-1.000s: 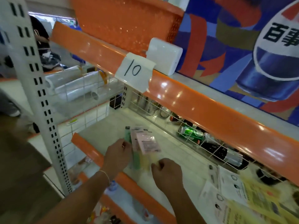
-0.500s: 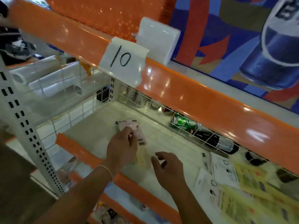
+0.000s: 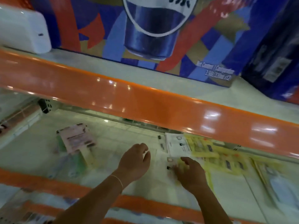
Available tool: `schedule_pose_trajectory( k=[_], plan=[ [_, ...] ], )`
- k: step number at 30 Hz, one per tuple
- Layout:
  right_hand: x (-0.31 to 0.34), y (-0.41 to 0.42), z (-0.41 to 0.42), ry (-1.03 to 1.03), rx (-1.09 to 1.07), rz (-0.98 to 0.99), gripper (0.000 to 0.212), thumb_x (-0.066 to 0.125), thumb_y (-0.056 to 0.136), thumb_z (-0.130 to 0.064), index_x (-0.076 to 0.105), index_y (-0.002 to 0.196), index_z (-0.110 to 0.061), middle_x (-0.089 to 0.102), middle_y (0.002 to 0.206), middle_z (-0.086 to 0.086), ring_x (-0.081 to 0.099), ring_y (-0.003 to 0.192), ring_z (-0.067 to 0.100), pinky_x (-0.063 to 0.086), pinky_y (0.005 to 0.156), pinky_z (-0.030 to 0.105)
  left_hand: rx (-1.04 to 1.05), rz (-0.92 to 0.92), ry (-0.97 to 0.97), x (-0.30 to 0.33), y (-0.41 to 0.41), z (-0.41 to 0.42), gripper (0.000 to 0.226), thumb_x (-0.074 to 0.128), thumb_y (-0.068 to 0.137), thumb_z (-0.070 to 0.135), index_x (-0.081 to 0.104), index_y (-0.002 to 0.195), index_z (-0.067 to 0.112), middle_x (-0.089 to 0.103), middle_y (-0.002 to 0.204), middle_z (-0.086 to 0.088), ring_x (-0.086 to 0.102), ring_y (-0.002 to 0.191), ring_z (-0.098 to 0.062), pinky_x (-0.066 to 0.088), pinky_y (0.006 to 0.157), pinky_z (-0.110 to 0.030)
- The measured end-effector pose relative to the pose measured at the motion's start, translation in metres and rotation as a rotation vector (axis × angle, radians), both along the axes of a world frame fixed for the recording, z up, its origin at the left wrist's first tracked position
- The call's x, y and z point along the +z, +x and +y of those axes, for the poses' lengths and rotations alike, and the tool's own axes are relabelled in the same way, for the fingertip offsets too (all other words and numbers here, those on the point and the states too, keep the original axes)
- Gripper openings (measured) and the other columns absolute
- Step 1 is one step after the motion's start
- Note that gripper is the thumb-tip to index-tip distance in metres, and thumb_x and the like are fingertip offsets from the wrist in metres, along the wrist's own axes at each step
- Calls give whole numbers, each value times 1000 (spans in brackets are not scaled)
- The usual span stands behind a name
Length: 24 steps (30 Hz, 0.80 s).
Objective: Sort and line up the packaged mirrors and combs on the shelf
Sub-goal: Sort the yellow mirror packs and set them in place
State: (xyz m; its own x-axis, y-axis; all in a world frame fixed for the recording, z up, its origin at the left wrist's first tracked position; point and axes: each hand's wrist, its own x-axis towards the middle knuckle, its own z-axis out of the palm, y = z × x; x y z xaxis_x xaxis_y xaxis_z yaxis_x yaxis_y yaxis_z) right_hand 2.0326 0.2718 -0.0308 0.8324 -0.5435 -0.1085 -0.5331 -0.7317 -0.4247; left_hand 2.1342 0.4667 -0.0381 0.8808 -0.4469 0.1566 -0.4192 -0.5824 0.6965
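On the pale shelf (image 3: 113, 143) I see a pink-carded packet pile (image 3: 76, 141) lying far left. My left hand (image 3: 135, 160) hovers loosely curled, holding nothing; my right hand (image 3: 189, 173) rests on yellow-carded packets (image 3: 215, 152), grip unclear through blur.

Upper shelf board (image 3: 161, 78), pale, with a glossy orange front rail (image 3: 145, 107) catching bright spots of overhead light. Standing on it: a large soda carton (image 3: 145, 29) printed in blue, red and tan with a can picture; a dark blue box (image 3: 275, 54) just to its right; a white plastic box (image 3: 24, 29) at far left. Lower shelf (image 3: 121, 139), pale surface. Lower orange rail (image 3: 40, 181) along its front edge, blurred, possibly with stock beneath.
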Motion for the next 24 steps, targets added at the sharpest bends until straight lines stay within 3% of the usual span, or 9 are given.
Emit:
schedule_pose_trajectory(
  k=[5,9,14,19,22,24],
  plan=[
    [-9,-17,-39,-35,85,165,98,60,53,-82,41,138,-36,50,138,-9,49,124,17,43,101,39,-100,42,108,-12,-30,-50,31,41,97,35,54,121,19,56,120,1,54,109,-17,46,93,-33],
    [-5,-27,-59,-95,149,214,101,59,53,-84,33,140,-39,46,136,-11,42,126,19,37,101,42,-83,14,132,-14,-47,-77,30,41,97,30,56,119,15,58,118,-2,55,108,-17,46,90,-31],
    [-2,-35,-73,-83,233,266,105,64,51,-82,29,139,-35,42,130,-3,33,125,27,44,96,47,-34,-40,177,-17,-68,-94,19,43,95,27,56,103,16,55,101,0,55,95,-18,46,78,-30],
    [-1,-32,-92,-227,407,341,117,58,48,-89,25,143,-30,35,139,4,35,126,33,33,102,51,45,-81,204,-18,-93,-104,22,47,93,26,58,110,18,60,106,0,58,97,-19,43,81,-27],
    [1,-30,-99,-259,474,362,118,58,43,-91,35,138,-26,44,133,5,36,125,33,30,101,51,62,-67,176,-18,-105,-110,22,49,91,23,60,109,16,61,104,-3,59,94,-21,45,80,-28],
    [0,-31,-102,-245,479,354,104,62,45,-88,46,128,-26,50,123,3,39,122,31,32,98,48,65,-30,146,-17,-112,-114,21,50,92,23,60,109,14,61,103,-4,60,94,-22,48,81,-32]
  ],
)
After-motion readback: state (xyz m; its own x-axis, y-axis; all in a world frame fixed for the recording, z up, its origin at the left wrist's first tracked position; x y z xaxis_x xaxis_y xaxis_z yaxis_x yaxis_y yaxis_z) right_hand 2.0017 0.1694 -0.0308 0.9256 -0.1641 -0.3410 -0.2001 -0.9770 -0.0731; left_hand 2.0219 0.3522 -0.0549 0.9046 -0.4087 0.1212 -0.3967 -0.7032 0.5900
